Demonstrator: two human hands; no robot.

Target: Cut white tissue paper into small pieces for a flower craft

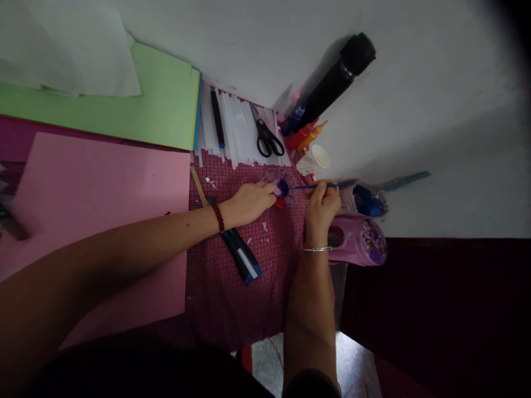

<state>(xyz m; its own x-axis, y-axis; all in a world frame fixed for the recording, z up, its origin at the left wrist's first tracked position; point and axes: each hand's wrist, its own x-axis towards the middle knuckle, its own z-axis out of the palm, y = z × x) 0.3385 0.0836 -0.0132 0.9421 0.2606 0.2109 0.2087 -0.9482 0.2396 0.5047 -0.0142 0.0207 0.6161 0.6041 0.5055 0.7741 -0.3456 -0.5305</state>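
My right hand [322,205] is closed around a thin blue paintbrush [302,187], whose tip points left into a small clear flower-shaped paint palette [290,172]. Dark blue paint [283,188] lies in the palette, and a red patch [280,203] shows at its near side. My left hand [256,200] grips the palette's left edge; its fingertips are partly hard to make out. Under my left wrist a dark blue stapler-like tool [243,257] lies on the checked cloth, beside a flat wooden stick [199,187].
Black scissors [267,138] and a dark pen [217,119] lie on white paper strips [236,130]. Paint bottles [305,134], a paper cup [317,159] and a tall black bottle [332,83] stand by the wall. Pink card [103,188] covers the left; a pink container [352,240] sits right.
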